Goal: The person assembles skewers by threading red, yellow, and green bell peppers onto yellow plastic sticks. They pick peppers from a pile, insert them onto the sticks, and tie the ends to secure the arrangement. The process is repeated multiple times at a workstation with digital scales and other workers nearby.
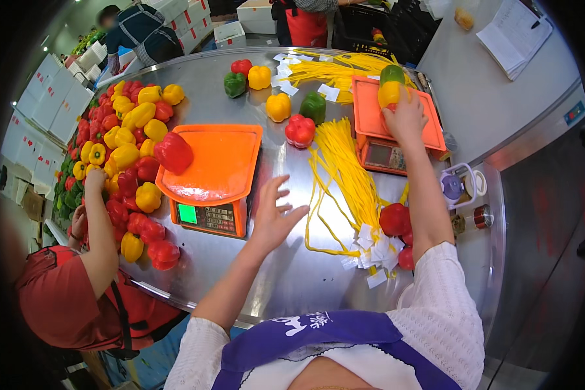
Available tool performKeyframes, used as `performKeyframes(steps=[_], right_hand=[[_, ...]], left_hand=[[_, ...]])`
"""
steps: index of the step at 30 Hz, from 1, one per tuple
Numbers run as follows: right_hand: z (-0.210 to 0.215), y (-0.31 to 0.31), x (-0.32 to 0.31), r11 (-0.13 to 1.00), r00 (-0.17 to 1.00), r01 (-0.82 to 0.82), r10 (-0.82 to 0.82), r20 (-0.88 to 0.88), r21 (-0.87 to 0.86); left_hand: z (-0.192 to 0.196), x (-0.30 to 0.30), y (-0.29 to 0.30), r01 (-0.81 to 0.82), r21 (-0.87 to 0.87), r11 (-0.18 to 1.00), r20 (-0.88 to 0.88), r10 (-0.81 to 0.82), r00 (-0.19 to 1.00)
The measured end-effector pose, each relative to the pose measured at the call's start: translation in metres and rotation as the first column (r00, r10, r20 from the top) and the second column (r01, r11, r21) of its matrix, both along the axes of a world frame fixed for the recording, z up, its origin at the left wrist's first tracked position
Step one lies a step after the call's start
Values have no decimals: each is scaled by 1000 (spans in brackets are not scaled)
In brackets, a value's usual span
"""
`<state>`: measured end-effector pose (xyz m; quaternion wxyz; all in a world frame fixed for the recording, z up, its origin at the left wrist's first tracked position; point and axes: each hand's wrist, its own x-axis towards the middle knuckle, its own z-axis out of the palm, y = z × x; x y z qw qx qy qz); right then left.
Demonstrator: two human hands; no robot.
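Observation:
My right hand [406, 118] reaches out to the far orange scale [373, 117] and grips a yellow bell pepper [390, 93] that rests on its pan with a green pepper [391, 73] behind it. My left hand [273, 214] hovers open, fingers spread, over the steel table [292, 273] just right of the near orange scale [216, 166]. A red pepper [173, 153] lies at that scale's left edge. A bundle of yellow tie strips [344, 175] with white tags lies between my arms.
A heap of red and yellow peppers [127, 149] fills the table's left side, where a person in red [65, 299] reaches into it. Loose peppers [299, 120] sit at the centre back, two red ones [396, 221] by my right forearm. Small jars [461, 188] stand right.

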<state>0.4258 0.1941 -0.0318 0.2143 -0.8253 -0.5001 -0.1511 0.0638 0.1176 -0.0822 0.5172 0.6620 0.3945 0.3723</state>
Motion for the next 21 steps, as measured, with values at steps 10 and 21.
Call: performKeyframes(steps=[10, 21], right_hand=[[-66, 68, -113, 907, 802, -408, 410, -435, 103], [-140, 138, -98, 906, 734, -332, 424, -530, 265]], left_hand=[[-55, 99, 194, -533, 352, 769, -66, 588, 806], [-97, 131, 269, -654, 153, 741, -230, 670, 705]])
